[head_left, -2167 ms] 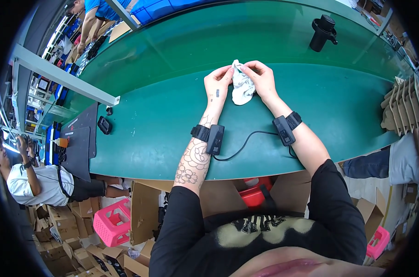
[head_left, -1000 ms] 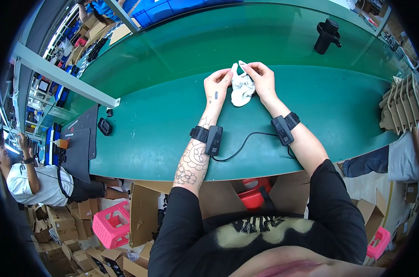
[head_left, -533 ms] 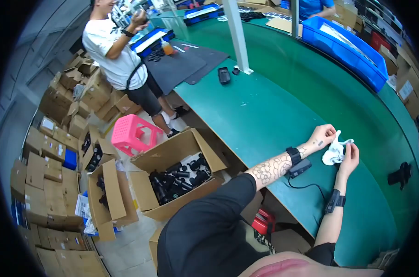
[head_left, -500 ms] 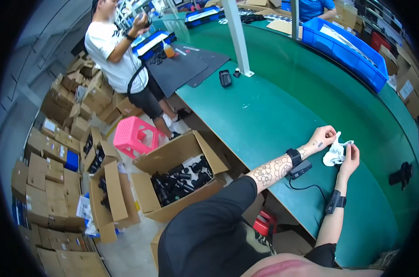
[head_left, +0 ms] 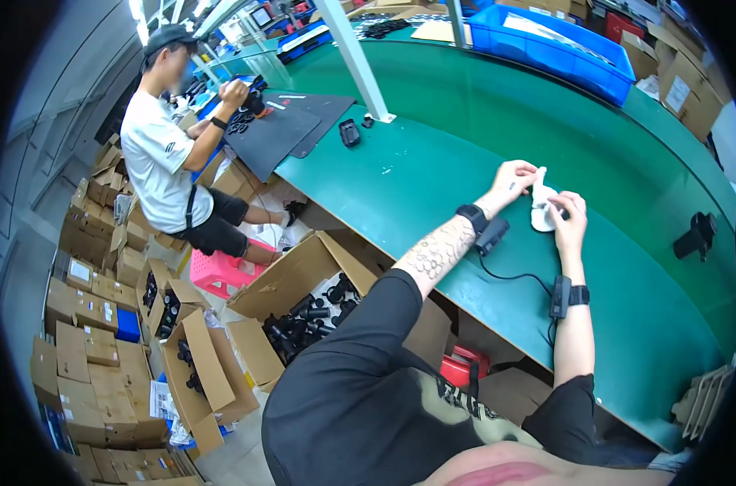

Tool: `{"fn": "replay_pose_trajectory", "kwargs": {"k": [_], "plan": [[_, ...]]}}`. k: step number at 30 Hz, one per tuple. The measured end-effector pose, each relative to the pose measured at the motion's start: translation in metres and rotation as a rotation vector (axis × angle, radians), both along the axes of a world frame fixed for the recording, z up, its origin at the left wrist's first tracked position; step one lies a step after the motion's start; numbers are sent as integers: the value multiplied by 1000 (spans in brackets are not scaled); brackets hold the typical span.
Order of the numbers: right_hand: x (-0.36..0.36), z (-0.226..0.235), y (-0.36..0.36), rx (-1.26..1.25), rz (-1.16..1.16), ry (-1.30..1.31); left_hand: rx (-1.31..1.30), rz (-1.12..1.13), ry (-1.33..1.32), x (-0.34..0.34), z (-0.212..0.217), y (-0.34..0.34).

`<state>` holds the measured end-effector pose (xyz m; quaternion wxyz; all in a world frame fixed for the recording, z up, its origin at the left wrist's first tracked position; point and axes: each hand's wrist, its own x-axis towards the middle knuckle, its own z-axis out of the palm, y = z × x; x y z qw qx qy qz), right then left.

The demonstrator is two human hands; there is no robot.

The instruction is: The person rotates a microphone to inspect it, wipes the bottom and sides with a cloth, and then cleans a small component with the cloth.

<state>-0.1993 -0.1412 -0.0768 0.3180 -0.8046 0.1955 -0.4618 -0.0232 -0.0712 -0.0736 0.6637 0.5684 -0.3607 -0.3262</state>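
Resting on the green worktable (head_left: 433, 178), a small white object (head_left: 539, 212) is held between both hands. The left hand (head_left: 509, 180) has its fingers closed on the object's left side and upper tip, while the right hand (head_left: 569, 217) is curled over its right side, fingertips pressed on it. A black device (head_left: 696, 235) stands well apart to the right. An open cardboard box (head_left: 303, 312) of black parts is seen below the table edge.
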Motion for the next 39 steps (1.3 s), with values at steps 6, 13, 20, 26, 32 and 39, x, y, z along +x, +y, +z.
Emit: {"fn": "replay_pose_trajectory", "kwargs": {"k": [6,13,20,26,32,39], "plan": [[0,-20,-17,-209,44,115,-26,-21,-167,1,-6,6],[8,3,2,1,42,121,89,-21,-366,14,-8,13],[1,-7,-11,23,-39,120,41,67,-452,0,-12,10],[10,-5,-7,-52,-95,65,28,74,-381,7,-11,22],[-4,-8,-11,-111,-80,82,56,49,-495,32,0,65],[3,-1,-7,381,-6,-69,189,420,-1017,75,3,137]]}}
